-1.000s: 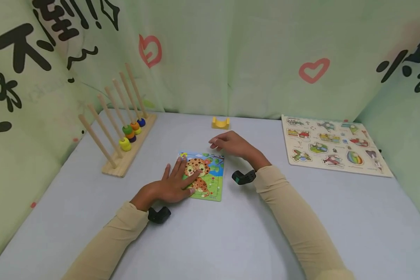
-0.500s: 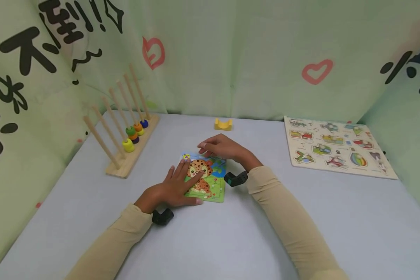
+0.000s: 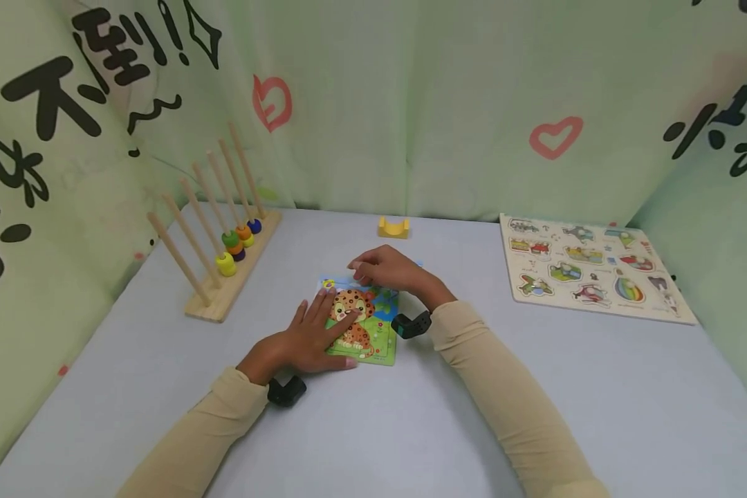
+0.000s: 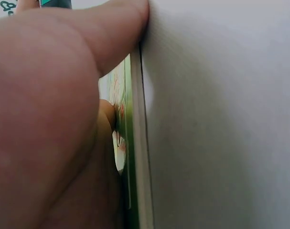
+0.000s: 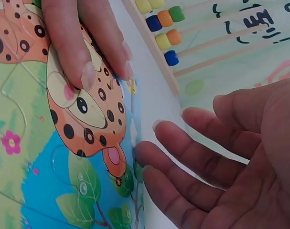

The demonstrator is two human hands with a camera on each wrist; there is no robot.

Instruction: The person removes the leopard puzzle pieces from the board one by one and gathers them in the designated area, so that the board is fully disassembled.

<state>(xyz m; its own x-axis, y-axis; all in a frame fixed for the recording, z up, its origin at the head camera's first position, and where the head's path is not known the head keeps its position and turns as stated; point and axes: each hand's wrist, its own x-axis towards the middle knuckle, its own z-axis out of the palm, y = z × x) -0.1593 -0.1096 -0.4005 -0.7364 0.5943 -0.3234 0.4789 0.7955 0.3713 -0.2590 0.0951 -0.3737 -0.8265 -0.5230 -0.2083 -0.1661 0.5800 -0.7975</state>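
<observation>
A square jigsaw puzzle (image 3: 380, 339) with a spotted leopard cub lies on the table, its pieces fitted together. My left hand (image 3: 314, 339) rests spread over its left side, fingers extended on the picture and thumb at the near edge. In the left wrist view the thumb (image 4: 121, 28) overlaps the board's edge (image 4: 141, 143). My right hand (image 3: 389, 268) is at the puzzle's far edge. In the right wrist view its loosely bent fingers (image 5: 202, 157) hold nothing, and the fingertips meet the board's blue, leafy border.
A wooden peg rack (image 3: 224, 297) with coloured beads stands at the left. A yellow U-shaped block (image 3: 393, 228) sits at the back. On the right lies a wooden picture board (image 3: 597, 273) of vehicles. Printed curtains (image 3: 411, 104) close off the back and sides.
My right hand has moved left and slightly nearer, from beside the puzzle's far right corner to its far edge. My left thumb has slid right along the near edge.
</observation>
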